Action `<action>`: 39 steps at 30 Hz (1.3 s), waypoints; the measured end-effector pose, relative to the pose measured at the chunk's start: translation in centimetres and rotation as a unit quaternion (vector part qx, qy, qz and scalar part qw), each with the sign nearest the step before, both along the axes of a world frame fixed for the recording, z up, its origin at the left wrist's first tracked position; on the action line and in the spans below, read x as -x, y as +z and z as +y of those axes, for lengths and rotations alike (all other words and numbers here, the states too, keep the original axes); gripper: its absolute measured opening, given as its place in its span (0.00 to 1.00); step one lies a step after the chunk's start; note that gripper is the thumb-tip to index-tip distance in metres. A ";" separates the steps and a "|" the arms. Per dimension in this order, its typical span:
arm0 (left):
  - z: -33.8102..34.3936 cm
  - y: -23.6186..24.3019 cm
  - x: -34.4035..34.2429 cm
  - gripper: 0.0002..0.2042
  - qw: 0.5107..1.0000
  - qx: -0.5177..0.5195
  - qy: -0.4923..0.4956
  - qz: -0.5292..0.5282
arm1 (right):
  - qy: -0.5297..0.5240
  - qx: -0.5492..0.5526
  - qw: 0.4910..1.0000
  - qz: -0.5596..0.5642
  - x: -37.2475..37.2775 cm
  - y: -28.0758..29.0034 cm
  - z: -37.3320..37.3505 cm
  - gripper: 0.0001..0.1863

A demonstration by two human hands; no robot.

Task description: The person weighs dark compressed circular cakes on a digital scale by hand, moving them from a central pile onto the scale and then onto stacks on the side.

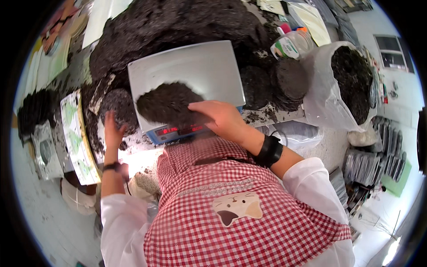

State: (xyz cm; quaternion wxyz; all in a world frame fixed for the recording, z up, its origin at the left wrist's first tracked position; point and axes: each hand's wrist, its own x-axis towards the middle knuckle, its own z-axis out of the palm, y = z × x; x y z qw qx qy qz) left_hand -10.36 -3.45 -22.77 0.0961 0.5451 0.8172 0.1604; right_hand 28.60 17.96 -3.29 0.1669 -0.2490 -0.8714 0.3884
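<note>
My right hand (218,116) grips the right edge of a dark, roughly round clump of shredded, seaweed-like material (167,102). The clump is blurred and hides part of the steel pan of a digital scale (187,62); whether it touches the pan I cannot tell. Red digits glow on the scale's blue front. Fingers apart, my left hand (114,131) is at the near left edge of a flat dark round cake (119,107) beside the scale. Contact there is unclear.
A big dark heap (178,22) rises behind the scale. To its right stand stacked dark round cakes (289,80), a clear jar (289,46) and an open plastic sack of dark material (320,84). A patterned box (80,138) lies on the left.
</note>
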 end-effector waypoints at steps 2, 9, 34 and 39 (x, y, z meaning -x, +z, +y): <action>3.8 6.4 -4.2 0.31 0.985 -0.110 0.133 -0.018 | -0.179 0.209 0.961 0.008 0.0 2.6 0.3 0.19; 13.5 16.6 -22.2 0.34 0.978 0.036 -0.193 0.075 | -0.317 0.118 0.936 0.096 -5.4 -7.6 5.7 0.33; 15.6 15.9 -24.8 0.37 0.973 0.132 -0.183 0.041 | -0.026 -0.109 0.920 -0.374 -6.2 -18.9 21.1 0.39; 15.1 15.9 -24.9 0.36 0.979 0.117 -0.164 0.032 | -0.102 -0.129 0.955 -0.245 -6.5 -20.2 21.0 0.23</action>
